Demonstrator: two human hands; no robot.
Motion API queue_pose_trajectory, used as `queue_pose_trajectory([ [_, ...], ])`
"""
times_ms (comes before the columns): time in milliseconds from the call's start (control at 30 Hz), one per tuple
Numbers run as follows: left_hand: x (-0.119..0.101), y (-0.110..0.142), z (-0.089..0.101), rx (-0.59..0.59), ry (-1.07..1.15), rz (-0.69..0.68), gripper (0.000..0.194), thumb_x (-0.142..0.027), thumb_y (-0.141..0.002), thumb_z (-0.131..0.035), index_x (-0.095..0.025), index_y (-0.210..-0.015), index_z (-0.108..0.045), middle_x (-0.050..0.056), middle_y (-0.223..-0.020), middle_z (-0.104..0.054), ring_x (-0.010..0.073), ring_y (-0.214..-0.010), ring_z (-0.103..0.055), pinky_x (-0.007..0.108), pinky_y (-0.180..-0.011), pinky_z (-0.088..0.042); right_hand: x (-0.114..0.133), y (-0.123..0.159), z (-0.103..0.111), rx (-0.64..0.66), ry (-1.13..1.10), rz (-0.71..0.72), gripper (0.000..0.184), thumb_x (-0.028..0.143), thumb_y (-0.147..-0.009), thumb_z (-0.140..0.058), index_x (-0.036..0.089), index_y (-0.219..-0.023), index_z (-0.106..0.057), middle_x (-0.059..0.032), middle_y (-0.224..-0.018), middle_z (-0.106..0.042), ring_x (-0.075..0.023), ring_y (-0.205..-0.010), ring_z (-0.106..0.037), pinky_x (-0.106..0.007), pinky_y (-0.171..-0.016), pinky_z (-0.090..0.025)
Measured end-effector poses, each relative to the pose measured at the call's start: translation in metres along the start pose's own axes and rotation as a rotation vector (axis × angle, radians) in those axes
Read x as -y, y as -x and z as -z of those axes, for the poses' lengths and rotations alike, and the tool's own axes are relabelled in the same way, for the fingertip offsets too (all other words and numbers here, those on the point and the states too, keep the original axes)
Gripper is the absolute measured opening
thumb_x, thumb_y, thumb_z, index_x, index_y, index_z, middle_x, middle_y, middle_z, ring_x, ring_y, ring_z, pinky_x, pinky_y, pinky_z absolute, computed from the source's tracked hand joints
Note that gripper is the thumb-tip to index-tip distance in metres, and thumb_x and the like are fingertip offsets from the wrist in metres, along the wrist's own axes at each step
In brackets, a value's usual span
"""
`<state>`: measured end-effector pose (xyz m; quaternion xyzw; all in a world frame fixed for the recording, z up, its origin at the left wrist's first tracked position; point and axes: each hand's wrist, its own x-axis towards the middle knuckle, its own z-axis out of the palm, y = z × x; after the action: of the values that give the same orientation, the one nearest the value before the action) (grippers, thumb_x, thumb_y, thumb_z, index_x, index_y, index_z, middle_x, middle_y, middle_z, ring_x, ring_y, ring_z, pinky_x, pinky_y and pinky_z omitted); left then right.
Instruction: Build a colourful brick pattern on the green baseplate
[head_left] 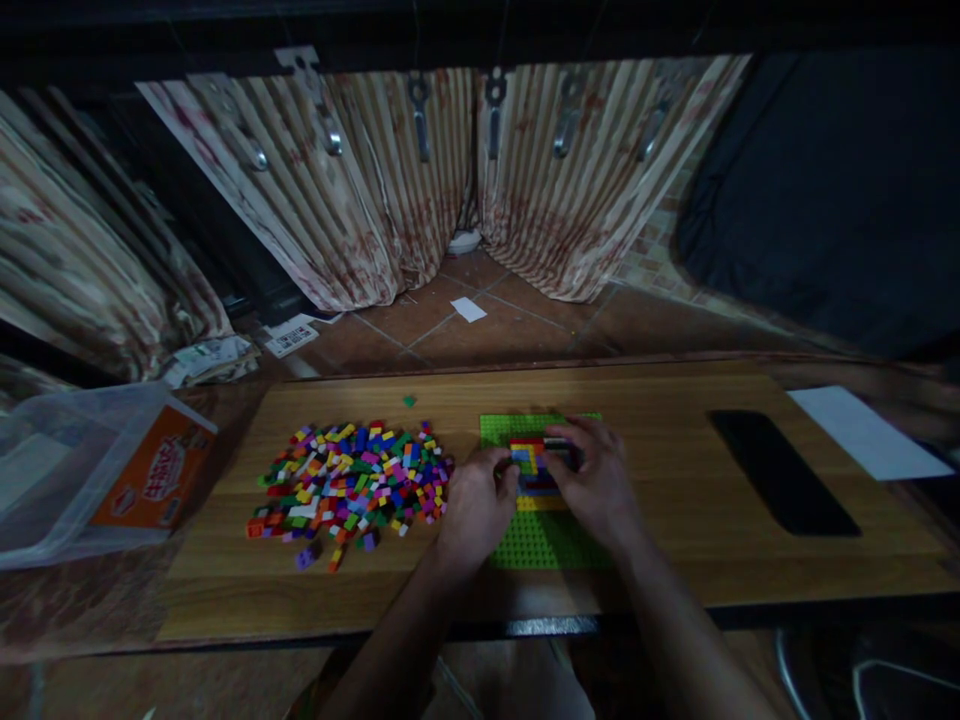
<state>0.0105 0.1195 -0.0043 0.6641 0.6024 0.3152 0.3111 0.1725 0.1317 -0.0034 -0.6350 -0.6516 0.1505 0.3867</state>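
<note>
A green studded baseplate (517, 540) lies on the wooden table, and on it sits a low build of toy bricks (534, 462) in red, yellow, blue and other colours. My left hand (476, 505) has its thumb and fingers bent in at the left edge of the build. From the right, my right hand (596, 480) grips the build's right side, thumb in front and fingers curled over the back. It hides that end of the build. Any single loose brick within my fingers is too small to make out.
A wide heap of loose toy bricks (360, 480) lies left of the baseplate. A clear plastic box (97, 440) with an orange label stands at the far left. On the right are a black phone-shaped slab (784, 470) and a white sheet (870, 430). Striped curtains (375, 190) hang beyond the table.
</note>
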Motion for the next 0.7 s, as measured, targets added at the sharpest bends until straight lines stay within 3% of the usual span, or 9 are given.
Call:
queue_pose_trajectory([
  [167, -0.002, -0.002, -0.001, -0.01, -0.007, 0.031, 0.022, -0.027, -0.087, -0.053, -0.02, -0.104, -0.066, 0.006, -0.096, -0.072, 0.018, -0.087, -0.068, 0.028, -0.077, -0.052, -0.001, 0.004, -0.009, 0.042, 0.042, -0.044, 0.039, 0.031, -0.072, -0.063, 0.024, -0.111, -0.065, -0.0108, -0.123, -0.055, -0.032, -0.118, -0.045, -0.054, -0.098, -0.036],
  [467, -0.001, -0.008, -0.008, -0.017, 0.088, 0.166, 0.021, -0.024, -0.082, -0.057, -0.018, -0.1, -0.068, 0.004, -0.084, -0.073, 0.0155, -0.072, -0.066, 0.026, -0.066, -0.051, -0.005, 0.003, -0.016, 0.043, 0.012, -0.093, 0.036, 0.029, -0.071, -0.064, 0.023, -0.106, -0.065, -0.0094, -0.117, -0.059, -0.0282, -0.112, -0.052, -0.05, -0.099, -0.038],
  [700, 0.002, -0.017, -0.014, -0.052, 0.191, 0.227, 0.018, -0.017, -0.076, -0.061, -0.016, -0.091, -0.069, 0.004, -0.083, -0.073, 0.015, -0.074, -0.067, 0.025, -0.066, -0.052, -0.004, 0.003, -0.02, 0.0, -0.024, -0.127, 0.037, 0.027, -0.068, -0.064, 0.024, -0.105, -0.065, -0.0085, -0.113, -0.061, -0.0276, -0.107, -0.054, -0.049, -0.096, -0.041],
])
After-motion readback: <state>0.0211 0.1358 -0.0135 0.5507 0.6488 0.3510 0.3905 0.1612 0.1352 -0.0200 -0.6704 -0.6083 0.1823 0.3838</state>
